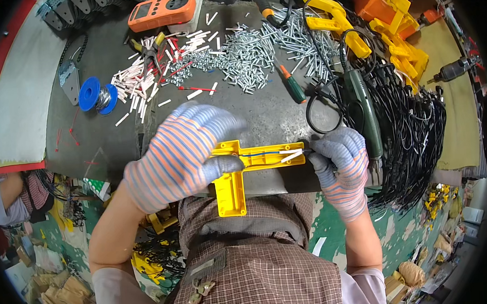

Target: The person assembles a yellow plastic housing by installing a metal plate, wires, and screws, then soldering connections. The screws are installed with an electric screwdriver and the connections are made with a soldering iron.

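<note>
The left hand [179, 156], in a striped glove, lay over the left end of a yellow housing [243, 171] at the near edge of the counter [109, 143]. Its fingers [225, 165] were curled narrow onto the plastic, thumb pressed on the top face, pinning the part down. The housing was T-shaped: one bar ran rightward from those fingers, and a leg hung down past them toward the person's chest.

The right hand [342, 165], gloved the same way, sat at the bar's right end. Its fingers [324, 150] were pinched shut on a thin wire [274, 152] that ran along the bar toward the left fingers; a small white sleeve [292, 156] lay on the bar just left of the pinch.

Just right of the right fingers stood a green tool [363, 108] with a black cord, and beyond it a thick bundle of black cables [415, 136]. Above the fingers, farther up the counter, lay a green-handled screwdriver [294, 85], a heap of screws [248, 54] and scattered white sleeves [136, 86]. Up and left of the left fingers sat a blue spool [98, 95], and beyond the screws an orange meter [161, 11]. More yellow parts [398, 42] were piled up and right of the right fingers.
</note>
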`<state>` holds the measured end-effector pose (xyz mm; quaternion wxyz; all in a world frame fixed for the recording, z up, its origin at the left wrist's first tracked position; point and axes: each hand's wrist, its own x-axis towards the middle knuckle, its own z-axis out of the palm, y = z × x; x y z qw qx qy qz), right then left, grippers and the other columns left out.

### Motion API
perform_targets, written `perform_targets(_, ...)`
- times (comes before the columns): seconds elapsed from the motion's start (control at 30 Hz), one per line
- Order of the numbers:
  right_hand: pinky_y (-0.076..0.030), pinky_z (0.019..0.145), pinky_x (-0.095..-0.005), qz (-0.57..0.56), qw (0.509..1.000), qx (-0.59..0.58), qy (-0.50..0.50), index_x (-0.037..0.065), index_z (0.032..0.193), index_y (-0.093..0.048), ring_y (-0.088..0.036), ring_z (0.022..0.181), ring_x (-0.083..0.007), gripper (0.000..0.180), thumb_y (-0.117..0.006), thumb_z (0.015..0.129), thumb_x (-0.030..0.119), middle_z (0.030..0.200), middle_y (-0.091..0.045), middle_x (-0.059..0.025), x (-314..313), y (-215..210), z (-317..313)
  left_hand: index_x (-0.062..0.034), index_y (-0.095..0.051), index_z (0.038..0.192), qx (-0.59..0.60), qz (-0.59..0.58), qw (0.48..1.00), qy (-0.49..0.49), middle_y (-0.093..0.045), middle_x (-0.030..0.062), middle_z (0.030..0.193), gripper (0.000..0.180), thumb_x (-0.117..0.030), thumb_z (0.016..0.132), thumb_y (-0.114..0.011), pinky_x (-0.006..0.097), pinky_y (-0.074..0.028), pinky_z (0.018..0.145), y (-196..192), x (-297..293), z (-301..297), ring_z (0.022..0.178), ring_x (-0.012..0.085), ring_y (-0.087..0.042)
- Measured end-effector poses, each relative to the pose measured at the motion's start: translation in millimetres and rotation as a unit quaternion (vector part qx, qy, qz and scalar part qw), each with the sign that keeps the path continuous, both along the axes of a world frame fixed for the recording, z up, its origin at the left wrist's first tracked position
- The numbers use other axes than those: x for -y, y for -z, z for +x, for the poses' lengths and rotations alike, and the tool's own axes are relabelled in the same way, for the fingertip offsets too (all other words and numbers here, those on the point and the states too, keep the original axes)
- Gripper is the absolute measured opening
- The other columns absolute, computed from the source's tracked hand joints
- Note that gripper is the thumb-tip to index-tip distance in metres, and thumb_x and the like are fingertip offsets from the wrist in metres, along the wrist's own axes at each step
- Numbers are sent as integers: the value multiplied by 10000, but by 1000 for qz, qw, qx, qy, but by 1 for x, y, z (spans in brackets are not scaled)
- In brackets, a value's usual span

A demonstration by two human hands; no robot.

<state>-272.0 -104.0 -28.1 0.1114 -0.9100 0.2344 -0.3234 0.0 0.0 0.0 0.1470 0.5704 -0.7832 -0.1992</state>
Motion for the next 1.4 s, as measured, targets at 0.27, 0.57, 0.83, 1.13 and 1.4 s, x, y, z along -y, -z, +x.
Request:
perform_targets(0.27,-453,791,-417,-27,999,-20,29,105,908,-662,-580,816,-270,236,-748,688,116,824,-591,-53,-3,0,2,-40,-659,1053,-148,70,986,-33,-649,150,969,296,-296,944,-559,390,-509,782,-22,50,-39,926,307,-639)
perform_targets(0.57,-441,854,-448,-78,995,-64,0,116,898,-657,-576,866,-271,214,-744,709,169,859,-590,-47,2,-6,-9,-76,-686,999,-103,244,964,18,-658,154,883,344,-391,910,-577,427,-479,806,-11,51,-35,921,338,-621)
perform_targets(0.83,-435,815,-400,29,995,-95,28,90,916,-652,-594,831,-278,207,-731,731,136,859,-638,-53,3,-10,-16,-51,-676,995,-166,132,977,-12,-677,147,890,206,-212,874,-628,426,-492,790,20,28,-8,884,345,-636)
perform_targets(1.13,-507,646,-353,358,924,-124,41,3,1035,-641,-653,710,-275,257,-645,886,212,877,-664,-144,-21,-46,35,-73,-676,950,-160,-47,983,-76,-673,121,840,172,-216,862,-639,429,-478,729,39,13,-22,810,337,-631)
perform_targets(1.4,-495,655,-310,446,881,-117,101,-14,966,-654,-629,697,-179,187,-655,877,151,812,-636,-132,-29,-43,36,-113,-680,931,-142,-114,976,-120,-650,78,839,178,-247,816,-664,412,-438,762,46,1,-29,820,289,-608)
